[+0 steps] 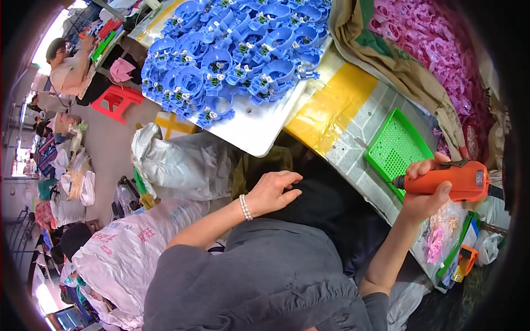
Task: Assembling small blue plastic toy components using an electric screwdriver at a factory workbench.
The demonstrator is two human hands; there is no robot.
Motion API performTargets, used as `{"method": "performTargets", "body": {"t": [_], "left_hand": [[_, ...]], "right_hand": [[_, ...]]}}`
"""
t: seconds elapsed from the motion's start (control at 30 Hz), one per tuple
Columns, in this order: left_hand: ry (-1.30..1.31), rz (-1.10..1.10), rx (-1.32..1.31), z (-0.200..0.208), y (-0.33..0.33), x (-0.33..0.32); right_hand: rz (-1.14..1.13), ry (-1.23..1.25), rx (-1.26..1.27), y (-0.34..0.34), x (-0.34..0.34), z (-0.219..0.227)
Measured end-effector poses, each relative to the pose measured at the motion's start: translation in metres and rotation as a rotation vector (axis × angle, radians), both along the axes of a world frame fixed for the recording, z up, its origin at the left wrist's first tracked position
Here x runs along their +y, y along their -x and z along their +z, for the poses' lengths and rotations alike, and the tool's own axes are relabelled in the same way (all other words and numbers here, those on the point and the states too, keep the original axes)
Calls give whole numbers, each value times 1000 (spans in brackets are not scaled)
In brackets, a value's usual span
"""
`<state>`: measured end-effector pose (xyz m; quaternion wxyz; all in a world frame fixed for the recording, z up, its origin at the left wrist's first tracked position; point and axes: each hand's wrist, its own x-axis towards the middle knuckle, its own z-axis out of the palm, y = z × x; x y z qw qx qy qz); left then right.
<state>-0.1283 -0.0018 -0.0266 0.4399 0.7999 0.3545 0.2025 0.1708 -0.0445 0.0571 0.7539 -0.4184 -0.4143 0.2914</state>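
My right hand (428, 190) is wrapped round the body of an orange electric screwdriver (466, 179). Its short black tip points left, over the edge of a shallow green plastic basket (398, 144) with a perforated bottom. Over my lap hovers my left hand (274, 192), a beaded bracelet at its wrist. Its fingers are loosely bent and the thumb stands apart, with nothing visible in them. Beyond it, many blue plastic ring-shaped pieces (223, 58) with small decorations cover a white board (251, 132).
Pink plastic pieces (425, 44) fill a large sack at the far right. Yellow tape (337, 102) crosses the table. White sacks (124, 243) crowd my left side, near a red stool (117, 102). Another person (69, 71) sits at the far left. A bag of small pink parts (436, 243) lies at right.
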Motion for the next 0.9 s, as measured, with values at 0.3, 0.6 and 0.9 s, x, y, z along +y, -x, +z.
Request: {"method": "performTargets", "body": {"t": [0.3, 0.6, 0.9], "left_hand": [[-129, 38, -141, 53, -1, 17], [-283, 162, -188, 92, 9, 55], [-746, 585, -140, 146, 36, 158]], "right_hand": [[-86, -22, -5, 2, 0, 3], [-120, -23, -38, 2, 11, 8], [-134, -9, -41, 1, 14, 9]]}}
